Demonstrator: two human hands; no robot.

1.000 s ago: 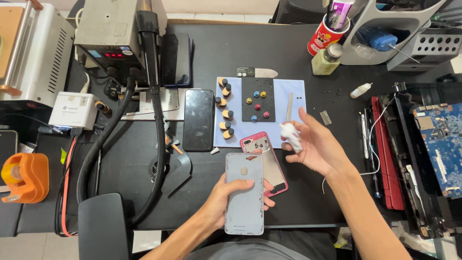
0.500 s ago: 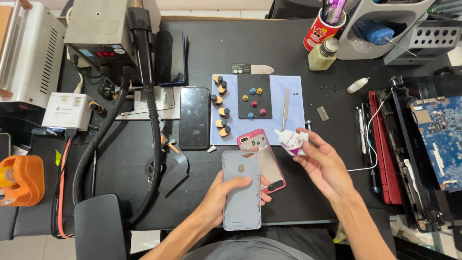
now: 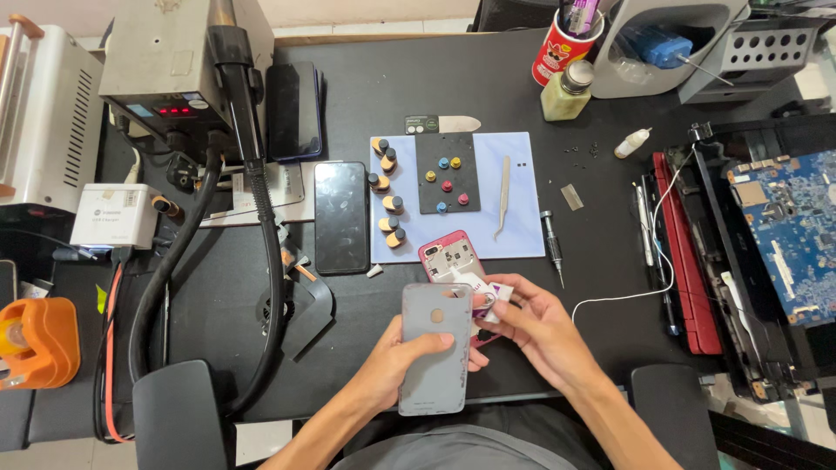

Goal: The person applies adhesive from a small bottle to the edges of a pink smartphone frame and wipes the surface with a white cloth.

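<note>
The left hand [image 3: 402, 361] had its fingers curled under and around a grey back cover [image 3: 435, 346], thumb across the lower face, holding it upright at the near edge of the black desk [image 3: 610, 122]. The right hand [image 3: 533, 324] had fingertips [image 3: 498, 306] pinched closed on a small white tube [image 3: 482, 294], its nozzle pointing toward 10 o'clock and meeting the cover's right edge. Just behind the cover, at 12 o'clock from it, a pink phone [image 3: 450, 258] lay open-backed, partly hidden by the cover and tube. Beyond that, at 12 o'clock, sat a pale blue mat [image 3: 522, 200] carrying a black pad [image 3: 446, 172] with coloured dots, a row of gold-tipped bits [image 3: 387, 196] along its left side, and tweezers [image 3: 502, 196] on its right. A screwdriver [image 3: 550, 244] lay off the mat's right edge at 2 o'clock from the hands. A black phone [image 3: 341, 218] lay face up at 10 o'clock, left of the mat. Farther left, a hot-air station [image 3: 174, 70] stood at 10 o'clock with its hose [image 3: 261, 218] looping down the desk. At 3 o'clock lay red tools [image 3: 675, 252] and a blue circuit board [image 3: 797, 235]; a red cup [image 3: 562, 48] and a small bottle [image 3: 568, 90] stood at 1 o'clock.
</note>
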